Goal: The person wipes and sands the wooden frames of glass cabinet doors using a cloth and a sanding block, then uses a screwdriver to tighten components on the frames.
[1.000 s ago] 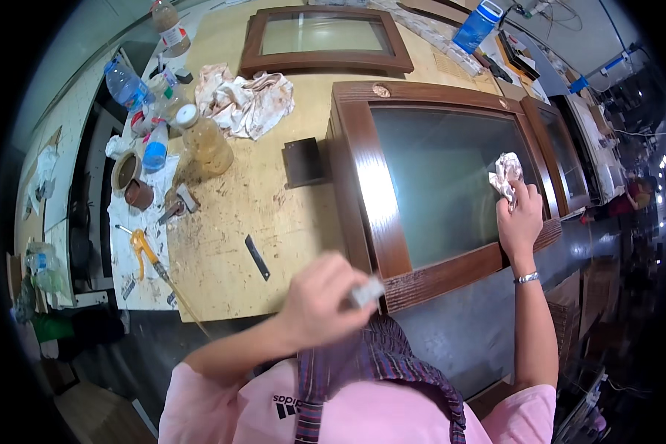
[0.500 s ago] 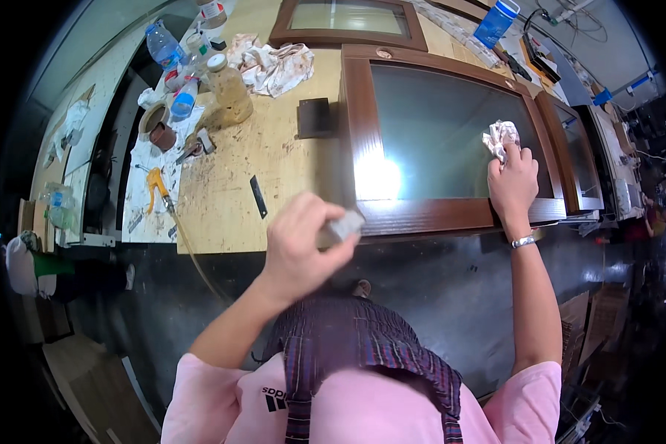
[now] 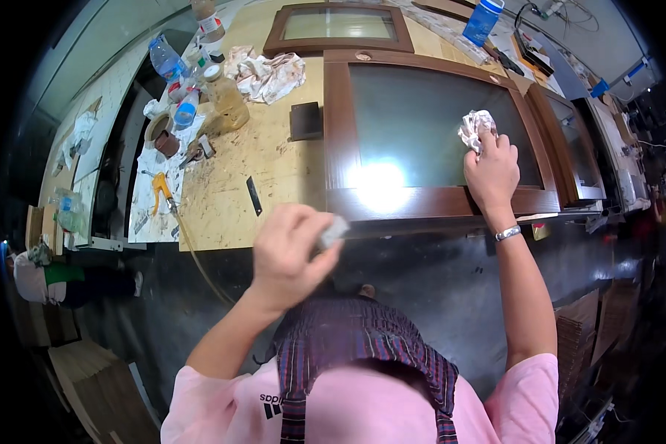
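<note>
Brown-framed glass panel (image 3: 422, 126) lies face up on the pale worktable (image 3: 281, 166), and from my remote post I read its long axis as running left to right across the wearer's front, one long rail along the table's near edge and the short sides pointing away from the body, the right one slanting. I have the right hand (image 3: 493, 174) over the right part of the glass, its fingers bunched, nearly closed around a crumpled white cloth (image 3: 476, 132). I find the left hand (image 3: 292, 248) just off the panel's near left corner, curled, with a small grey block (image 3: 334, 233) pinched between thumb and fingers; I cannot tell whether that block touches the frame. Farther off I make out a smaller framed panel (image 3: 340, 26), its long axis also left to right. To the left of the main panel I see a dark square block (image 3: 305, 120) and, nearer the table's front edge, a thin black strip (image 3: 254, 195) pointing away and slightly left.
</note>
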Tool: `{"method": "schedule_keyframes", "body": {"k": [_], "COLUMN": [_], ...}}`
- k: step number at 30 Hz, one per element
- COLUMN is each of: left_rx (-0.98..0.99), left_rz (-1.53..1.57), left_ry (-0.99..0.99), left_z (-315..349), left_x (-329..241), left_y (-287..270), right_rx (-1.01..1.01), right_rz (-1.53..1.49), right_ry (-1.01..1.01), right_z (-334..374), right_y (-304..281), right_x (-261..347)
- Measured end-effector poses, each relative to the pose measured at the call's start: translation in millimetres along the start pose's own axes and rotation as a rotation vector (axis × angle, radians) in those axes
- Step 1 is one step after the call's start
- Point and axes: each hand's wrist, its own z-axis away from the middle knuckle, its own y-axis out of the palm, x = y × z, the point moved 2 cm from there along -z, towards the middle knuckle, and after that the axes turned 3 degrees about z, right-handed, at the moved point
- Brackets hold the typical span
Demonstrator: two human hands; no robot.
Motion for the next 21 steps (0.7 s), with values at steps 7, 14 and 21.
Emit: {"method": "schedule_keyframes", "body": {"k": [7,14,21], "left_rx": [0.191,0.151,0.130], "left_rz": [-0.114,-0.177,-0.323], "left_ry": [0.182,0.179,-0.065], "left_z": [-23.1,-20.6,9.4], "left_x": [-20.4,-25.3,17.6], "left_y": [24.5,3.3,-34.8], "right_rx": [-0.023,-0.019,-0.103], "right_rz": [-0.059,-0.056,-0.161], "right_ry": [0.014,0.016,-0.004], "right_z": [-1.2,0.6,-0.5], "right_y": [-1.0,-2.6,-13.3], "right_x": [0.9,3.7,5.0]}}
